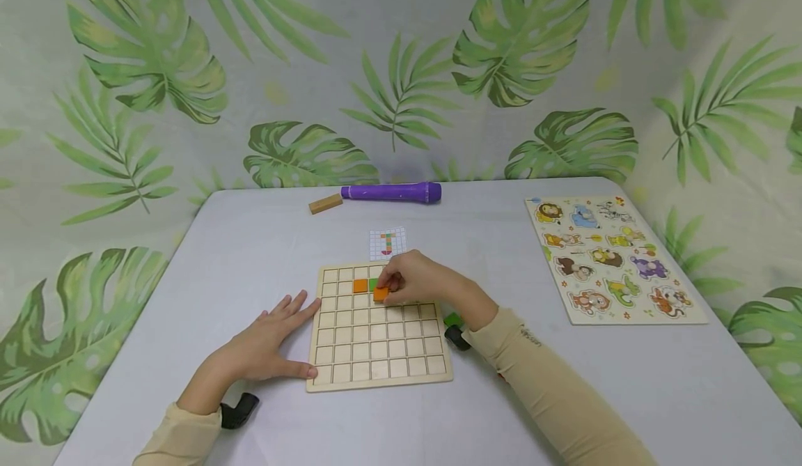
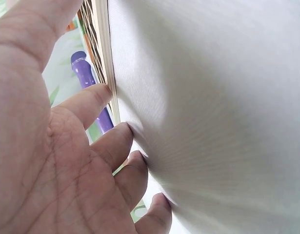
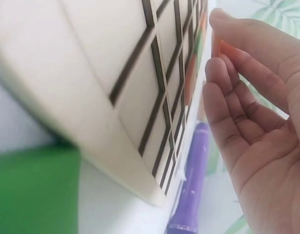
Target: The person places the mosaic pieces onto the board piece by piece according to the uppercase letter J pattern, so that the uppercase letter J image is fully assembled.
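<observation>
The wooden grid board lies on the table in front of me. An orange square tile and a green tile sit side by side in one of its upper rows. Over that row my right hand pinches another orange square tile between thumb and fingertips; the right wrist view shows this tile edge-on, off the grid. My left hand is spread flat at the board's left edge, thumb by the lower corner and index finger higher up, other fingertips on the tablecloth.
A small printed pattern card lies just beyond the board. Farther back are a purple microphone-shaped object and a wooden block. An animal puzzle board lies at right. A green piece is beside the board under my right forearm.
</observation>
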The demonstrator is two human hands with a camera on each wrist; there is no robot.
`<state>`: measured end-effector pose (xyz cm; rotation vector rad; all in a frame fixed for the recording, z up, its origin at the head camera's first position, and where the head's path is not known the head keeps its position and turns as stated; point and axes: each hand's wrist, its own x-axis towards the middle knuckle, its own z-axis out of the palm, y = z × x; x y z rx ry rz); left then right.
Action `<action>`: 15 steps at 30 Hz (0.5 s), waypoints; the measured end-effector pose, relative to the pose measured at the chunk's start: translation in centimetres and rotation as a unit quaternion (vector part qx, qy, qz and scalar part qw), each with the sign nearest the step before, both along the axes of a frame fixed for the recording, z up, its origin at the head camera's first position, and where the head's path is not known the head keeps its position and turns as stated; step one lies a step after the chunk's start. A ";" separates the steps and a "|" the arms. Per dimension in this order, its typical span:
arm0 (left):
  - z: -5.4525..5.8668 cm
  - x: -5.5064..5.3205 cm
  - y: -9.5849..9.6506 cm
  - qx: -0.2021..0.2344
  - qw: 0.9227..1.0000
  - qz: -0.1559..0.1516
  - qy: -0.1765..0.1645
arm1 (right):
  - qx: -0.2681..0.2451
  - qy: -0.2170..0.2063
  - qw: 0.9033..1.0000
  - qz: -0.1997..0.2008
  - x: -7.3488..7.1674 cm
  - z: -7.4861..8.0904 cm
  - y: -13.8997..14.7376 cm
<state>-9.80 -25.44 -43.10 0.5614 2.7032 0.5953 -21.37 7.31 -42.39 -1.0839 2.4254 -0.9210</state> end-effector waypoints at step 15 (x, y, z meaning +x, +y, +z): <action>0.1 0.0 0.0 -0.004 1.000 -0.001 0.001 | 0.021 0.005 1.000 0.015 0.4 0.0 -0.8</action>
